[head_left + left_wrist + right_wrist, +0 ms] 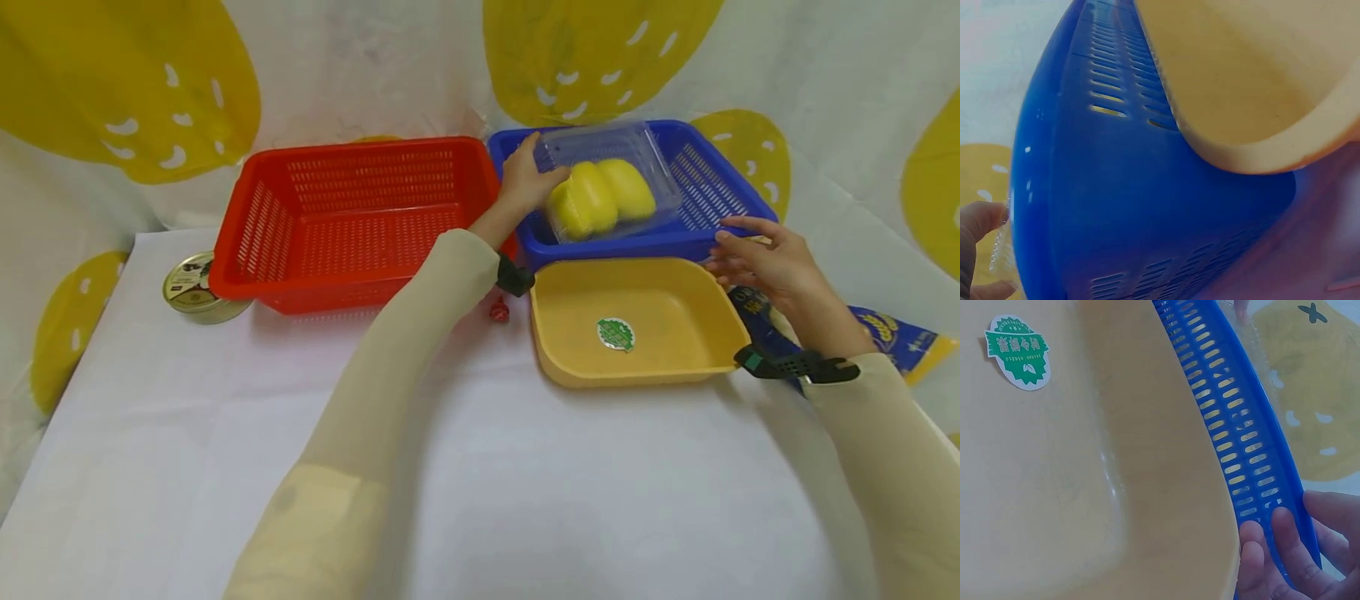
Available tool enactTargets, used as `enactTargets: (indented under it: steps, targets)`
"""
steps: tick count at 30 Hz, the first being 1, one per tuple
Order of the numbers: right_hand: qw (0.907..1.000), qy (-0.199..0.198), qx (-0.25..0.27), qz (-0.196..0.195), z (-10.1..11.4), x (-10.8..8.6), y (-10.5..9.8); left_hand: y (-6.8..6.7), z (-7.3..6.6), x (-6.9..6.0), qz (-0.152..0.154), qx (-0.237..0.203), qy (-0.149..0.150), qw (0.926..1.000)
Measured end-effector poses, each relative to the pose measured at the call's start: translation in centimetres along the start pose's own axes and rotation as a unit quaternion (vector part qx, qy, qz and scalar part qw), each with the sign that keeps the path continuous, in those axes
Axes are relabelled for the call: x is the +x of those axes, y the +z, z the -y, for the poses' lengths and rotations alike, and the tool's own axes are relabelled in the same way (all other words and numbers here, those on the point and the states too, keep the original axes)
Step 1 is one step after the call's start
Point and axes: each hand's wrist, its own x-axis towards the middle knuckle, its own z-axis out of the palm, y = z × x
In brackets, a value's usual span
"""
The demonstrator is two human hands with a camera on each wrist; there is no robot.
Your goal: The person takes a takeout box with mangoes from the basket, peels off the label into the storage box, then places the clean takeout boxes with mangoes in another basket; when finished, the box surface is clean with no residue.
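My left hand (521,179) holds the left edge of a clear plastic box (662,179) over the blue basket (708,187). Inside the box are smooth yellow rounded pieces (618,190), blurred, their kind unclear. In the left wrist view, the fingers (982,220) and thumb are at the clear edge beside the basket's rim. At the basket's near right corner is my right hand (776,267); in the right wrist view its fingers (1294,540) lie on both sides of the basket's rim. A yellow tub (675,317) with a green sticker stands against the basket's near side.
To the left stands a red basket (337,242), with a round tin (198,292) partly behind its left corner. A small red object (499,310) lies by the tub. Blue packaging (892,333) lies under and beyond the right wrist. A patterned cloth (375,67) hangs behind.
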Motion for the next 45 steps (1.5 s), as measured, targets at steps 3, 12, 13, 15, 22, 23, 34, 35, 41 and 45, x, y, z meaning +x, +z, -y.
enactTargets:
  steps: [3,12,13,15,22,23,34,35,41,45]
  targets:
    - [1.0,-0.005,0.002,0.005,0.1,0.1,0.1,0.0,0.2,0.0,-0.001,0.009,-0.009,0.9999]
    - [0.9995,-0.01,0.03,0.011,0.2,0.2,0.2,0.5,0.0,0.2,0.008,0.048,-0.022,0.9986]
    - [0.9994,-0.012,0.032,0.011,0.2,0.2,0.2,0.6,0.0,0.1,0.012,0.049,-0.025,0.9984]
    - [0.9992,-0.016,0.035,0.013,0.3,0.2,0.2,0.8,-0.2,0.1,0.022,0.047,-0.029,0.9982]
    - [0.9997,-0.017,0.018,0.007,0.6,0.2,0.3,0.9,-0.7,-0.2,0.083,0.026,-0.055,0.9947]
    - [0.9998,-0.016,0.013,0.005,0.6,0.2,0.3,0.8,-0.7,-0.2,0.091,0.022,-0.057,0.9939]
    - [0.9997,-0.009,-0.021,0.009,0.4,0.0,0.1,0.6,-0.8,-0.6,0.21,-0.09,-0.087,0.9696]
    - [0.9998,-0.009,-0.017,0.01,0.4,0.0,0.1,0.7,-0.8,-0.6,0.214,-0.084,-0.084,0.9696]
    - [0.9997,-0.008,-0.01,0.019,0.2,-0.3,0.1,0.5,-0.7,-1.5,0.218,-0.072,-0.051,0.972]
    - [0.9998,-0.003,-0.008,0.021,0.3,-0.5,-0.2,0.2,-0.6,-2.3,0.218,-0.09,-0.029,0.9714]
